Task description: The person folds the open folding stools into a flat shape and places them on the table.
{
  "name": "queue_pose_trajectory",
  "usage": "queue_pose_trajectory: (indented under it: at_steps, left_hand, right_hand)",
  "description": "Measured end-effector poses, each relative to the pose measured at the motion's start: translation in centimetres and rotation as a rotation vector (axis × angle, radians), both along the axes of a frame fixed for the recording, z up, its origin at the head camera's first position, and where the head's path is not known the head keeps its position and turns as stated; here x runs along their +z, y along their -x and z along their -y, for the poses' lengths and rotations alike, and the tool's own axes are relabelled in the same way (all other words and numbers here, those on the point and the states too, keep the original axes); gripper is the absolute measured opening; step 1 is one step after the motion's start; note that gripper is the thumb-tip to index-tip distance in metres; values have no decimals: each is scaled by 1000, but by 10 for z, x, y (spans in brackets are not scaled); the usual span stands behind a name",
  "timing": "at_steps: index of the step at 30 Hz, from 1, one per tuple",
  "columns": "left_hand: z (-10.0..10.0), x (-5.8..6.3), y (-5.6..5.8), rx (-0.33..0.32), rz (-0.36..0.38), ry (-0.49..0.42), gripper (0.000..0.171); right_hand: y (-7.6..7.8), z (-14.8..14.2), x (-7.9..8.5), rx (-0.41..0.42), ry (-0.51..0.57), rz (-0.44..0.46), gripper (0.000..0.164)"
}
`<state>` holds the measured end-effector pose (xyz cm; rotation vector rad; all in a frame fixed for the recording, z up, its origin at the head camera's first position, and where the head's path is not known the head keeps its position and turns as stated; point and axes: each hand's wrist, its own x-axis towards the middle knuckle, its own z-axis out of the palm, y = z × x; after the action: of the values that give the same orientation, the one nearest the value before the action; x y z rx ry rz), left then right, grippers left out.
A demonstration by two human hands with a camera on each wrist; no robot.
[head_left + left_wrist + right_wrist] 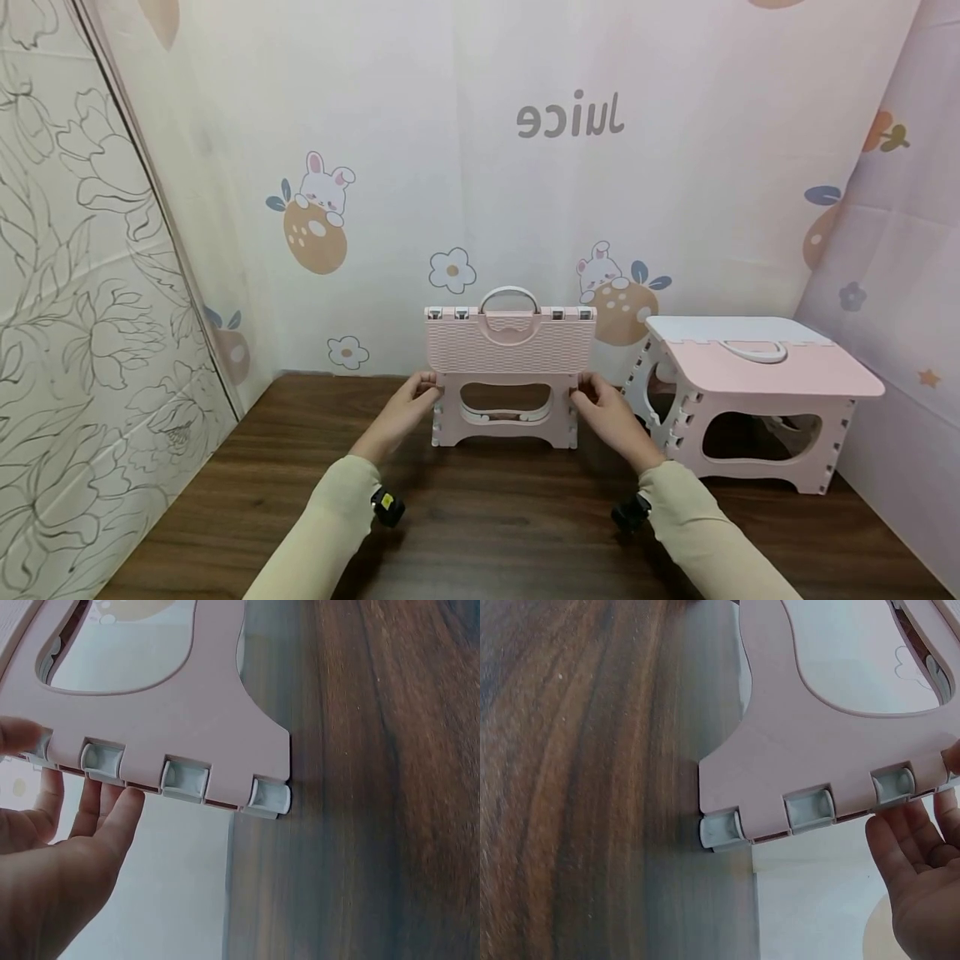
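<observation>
Head view: the centre stool (510, 358) stands upright, loop (510, 290) upward, long axis crosswise.

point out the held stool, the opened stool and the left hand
Held stool (510, 360), head view: on its textured pink panel.
Opened stool (772, 378), head view: on the pink part of its top.
Left hand (405, 409), head view: on the back of the hand.

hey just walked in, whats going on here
A person's left grip and right grip are on opposite side edges of a collapsed pink folding stool, which stands upright on the wooden tabletop with its carry handle on top. On the right, an opened pink-and-white folding stool stands on its legs, untouched.
</observation>
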<state>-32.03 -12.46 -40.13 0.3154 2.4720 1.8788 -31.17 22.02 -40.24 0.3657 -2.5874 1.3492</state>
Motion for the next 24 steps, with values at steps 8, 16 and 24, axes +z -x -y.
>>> queue_pose_trajectory:
  at_steps: [8, 16, 24]
  left_hand:
    - [2, -5, 0, -3, -22, 20, 45]
    - [5, -5, -1, -31, -20, 19, 51]
    - [6, -6, 0, -51, -44, 12, 46]
  right_hand:
    - [-1, -2, -1, 30, 24, -23, 37]
    - [-4, -3, 0, 70, 31, -27, 38]
    - [-5, -3, -1, 109, 25, -27, 48]
